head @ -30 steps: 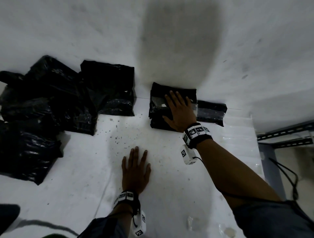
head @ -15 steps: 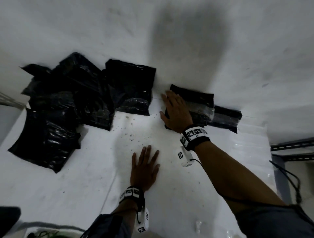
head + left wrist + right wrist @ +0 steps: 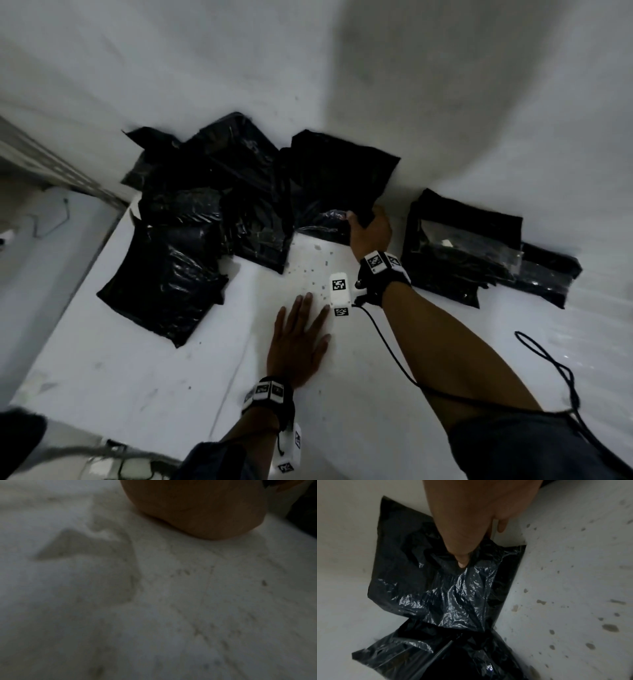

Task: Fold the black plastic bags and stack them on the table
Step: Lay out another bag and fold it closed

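Observation:
Several unfolded black plastic bags (image 3: 191, 236) lie heaped at the back left of the white table (image 3: 137, 370). My right hand (image 3: 368, 226) grips the near right corner of the rightmost loose bag (image 3: 339, 178), which leans against the wall. In the right wrist view my thumb and fingers pinch that crinkled bag (image 3: 447, 588). A stack of folded bags (image 3: 459, 246) sits at the back right, with another folded bag (image 3: 548, 277) beside it. My left hand (image 3: 301, 342) lies flat on the table with fingers straight, holding nothing; its palm (image 3: 197, 507) shows in the left wrist view.
A white wall (image 3: 342, 68) rises directly behind the bags. The table's left edge (image 3: 85, 274) drops to the floor. A black cable (image 3: 555, 370) trails along my right arm. Small dark specks (image 3: 315, 274) dot the table between the hands.
My right hand left the folded stack, moved left and took hold of the corner of a loose bag. The left hand stayed flat on the table. The head view swung left.

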